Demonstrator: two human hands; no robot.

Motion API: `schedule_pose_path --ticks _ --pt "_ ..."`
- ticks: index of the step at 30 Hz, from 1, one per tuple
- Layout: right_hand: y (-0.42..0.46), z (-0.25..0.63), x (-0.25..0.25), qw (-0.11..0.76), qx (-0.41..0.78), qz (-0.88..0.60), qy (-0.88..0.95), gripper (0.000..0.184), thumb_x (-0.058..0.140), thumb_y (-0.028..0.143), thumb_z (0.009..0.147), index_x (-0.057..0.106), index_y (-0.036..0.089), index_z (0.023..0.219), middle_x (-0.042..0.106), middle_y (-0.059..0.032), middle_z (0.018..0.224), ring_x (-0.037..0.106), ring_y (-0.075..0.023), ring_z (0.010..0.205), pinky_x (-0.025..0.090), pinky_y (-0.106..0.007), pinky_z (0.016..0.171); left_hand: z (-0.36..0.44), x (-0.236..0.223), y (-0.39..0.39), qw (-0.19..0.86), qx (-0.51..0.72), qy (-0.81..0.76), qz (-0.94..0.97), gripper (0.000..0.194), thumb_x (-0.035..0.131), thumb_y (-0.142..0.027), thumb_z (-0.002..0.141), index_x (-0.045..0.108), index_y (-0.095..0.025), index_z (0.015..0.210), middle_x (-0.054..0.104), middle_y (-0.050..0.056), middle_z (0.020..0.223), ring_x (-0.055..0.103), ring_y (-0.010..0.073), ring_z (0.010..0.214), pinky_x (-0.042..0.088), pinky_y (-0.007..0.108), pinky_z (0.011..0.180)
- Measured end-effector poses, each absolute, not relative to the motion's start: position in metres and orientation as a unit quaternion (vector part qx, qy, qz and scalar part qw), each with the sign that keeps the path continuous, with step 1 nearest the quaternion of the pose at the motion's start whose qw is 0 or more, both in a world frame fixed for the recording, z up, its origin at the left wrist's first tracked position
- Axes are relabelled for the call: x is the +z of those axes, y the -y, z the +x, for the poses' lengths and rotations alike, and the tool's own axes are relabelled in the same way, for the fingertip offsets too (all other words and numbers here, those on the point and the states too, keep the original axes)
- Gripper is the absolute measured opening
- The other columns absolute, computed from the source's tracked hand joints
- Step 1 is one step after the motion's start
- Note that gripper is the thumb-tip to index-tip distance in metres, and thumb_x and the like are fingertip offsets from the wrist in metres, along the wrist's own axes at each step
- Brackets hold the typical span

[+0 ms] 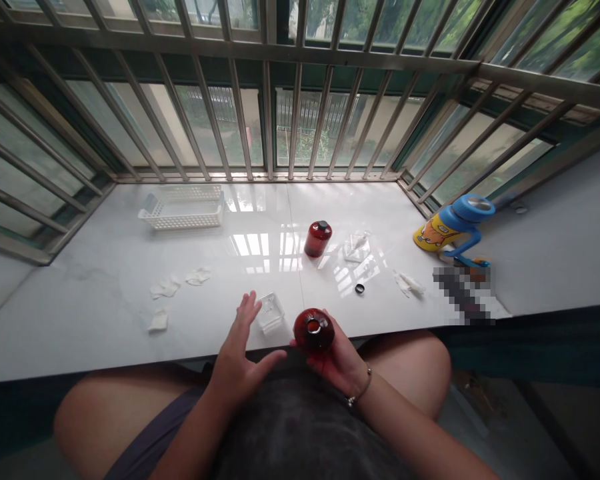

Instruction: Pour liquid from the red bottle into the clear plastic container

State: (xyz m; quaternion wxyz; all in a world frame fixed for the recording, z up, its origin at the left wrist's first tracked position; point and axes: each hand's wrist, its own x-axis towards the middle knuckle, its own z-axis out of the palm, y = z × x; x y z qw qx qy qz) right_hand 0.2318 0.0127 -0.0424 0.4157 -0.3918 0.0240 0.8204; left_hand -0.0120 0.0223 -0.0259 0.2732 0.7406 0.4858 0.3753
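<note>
My right hand [337, 360] grips a dark red see-through bottle [314, 331], its uncapped mouth facing up toward me, just off the front edge of the ledge. To its left, my left hand [243, 353] is open with fingers spread and thumb stretched toward the bottle, holding nothing. A small clear plastic box [271, 312] lies on the ledge just beyond the left fingers. Further back stands a second red bottle [319, 239] with a black top. A black ring-like cap [360, 289] rests to the right of the held bottle.
A white perforated basket [184, 217] is at the back left. Crumpled white tissues [165, 287] lie at left, another tissue [409, 285] at right. Clear packaging [357, 247] sits near the second bottle. A blue-yellow flask [453, 223] stands at right. Metal bars [267, 120] line the window.
</note>
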Motion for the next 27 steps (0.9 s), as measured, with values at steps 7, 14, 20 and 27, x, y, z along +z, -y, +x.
schedule_pose_path --ticks 7,14,20,27 --pt "0.000 0.207 -0.046 0.396 0.852 -0.334 0.077 0.060 0.061 0.069 0.105 0.072 0.017 0.134 0.079 -0.0116 0.124 0.076 -0.0252 0.111 0.062 -0.036 0.094 0.017 -0.018 -0.008 0.411 0.367 -0.389 0.738 0.107 0.099 -0.057 0.074 0.042 -0.037 0.162 0.063 0.010 0.157 0.060 0.0363 0.147 0.013 0.067 0.138" --pt "-0.020 0.249 -0.047 0.355 0.588 -0.533 0.494 0.045 0.067 0.063 0.102 0.075 0.024 0.122 0.075 -0.0098 0.119 0.070 -0.0281 0.106 0.060 -0.038 0.080 0.008 -0.021 0.000 0.430 0.353 -0.452 0.697 0.089 0.100 -0.045 0.074 0.055 -0.032 0.149 0.070 0.010 0.146 0.062 0.0376 0.144 0.043 0.060 0.130" --pt "-0.057 0.332 -0.059 0.331 0.096 -0.662 0.666 0.026 0.059 0.043 0.105 0.073 0.022 0.112 0.075 -0.0137 0.115 0.066 -0.0323 0.115 0.047 -0.051 0.110 0.000 -0.010 0.005 0.440 0.361 -0.510 0.645 0.081 0.102 -0.035 0.069 0.061 -0.031 0.139 0.072 0.008 0.140 0.072 0.0335 0.128 0.062 0.048 0.109" --pt "-0.075 0.375 -0.077 0.292 0.067 -0.742 0.600 0.037 0.067 0.043 0.094 0.075 0.014 0.116 0.069 -0.0244 0.124 0.057 -0.0410 0.119 0.041 -0.058 0.111 -0.004 -0.016 0.008 0.386 0.366 -0.518 0.670 0.079 0.100 -0.038 0.070 0.062 -0.031 0.139 0.073 0.008 0.136 0.073 0.0341 0.122 0.063 0.052 0.107"
